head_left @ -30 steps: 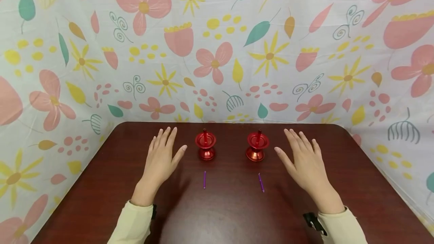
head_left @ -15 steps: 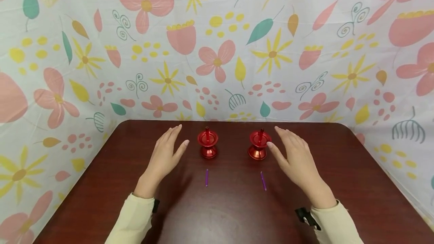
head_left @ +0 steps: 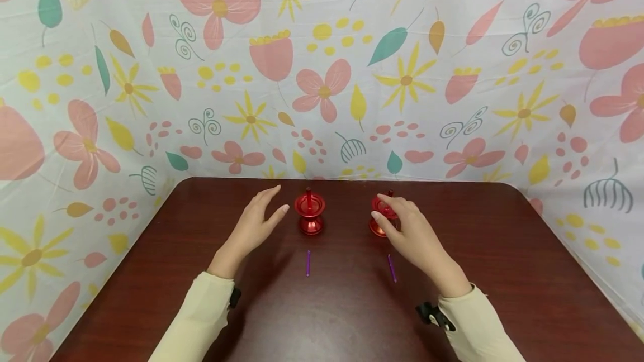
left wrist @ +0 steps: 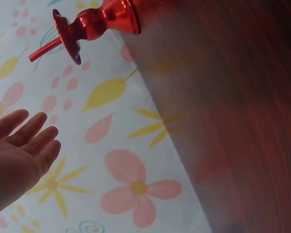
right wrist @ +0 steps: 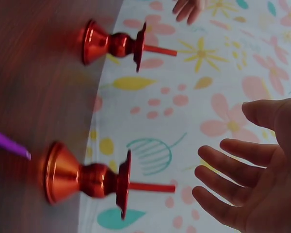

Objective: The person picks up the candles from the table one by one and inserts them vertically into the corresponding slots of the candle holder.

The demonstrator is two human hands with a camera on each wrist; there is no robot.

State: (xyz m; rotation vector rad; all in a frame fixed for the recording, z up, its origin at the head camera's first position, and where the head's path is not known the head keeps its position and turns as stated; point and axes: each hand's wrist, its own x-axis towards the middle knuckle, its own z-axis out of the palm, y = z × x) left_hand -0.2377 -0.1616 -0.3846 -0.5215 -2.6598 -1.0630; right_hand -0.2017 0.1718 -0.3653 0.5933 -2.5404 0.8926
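Two shiny red candle holders, each with a wide dish and a thin red stem on top, stand upright on the table. The left candle holder (head_left: 311, 223) is nearest to my left hand (head_left: 249, 230), which hovers beside it without touching, fingers relaxed. My right hand (head_left: 415, 234) is in front of the right candle holder (right wrist: 99, 179) and partly hides it in the head view. The right wrist view shows a gap between its loosely bent fingers and the stem. A thin purple stick (head_left: 308, 263) lies before the left holder, another purple stick (head_left: 392, 268) before the right one.
A dark brown wooden table (head_left: 322, 317) with rounded far corners carries everything. Directly behind its far edge hangs a white cloth (head_left: 322, 144) printed with flowers and leaves, which also runs along both sides.
My right hand has moved left, from beside the right candle holder to over it. The left hand has shifted slightly right toward the left holder. The holders and sticks stay put.
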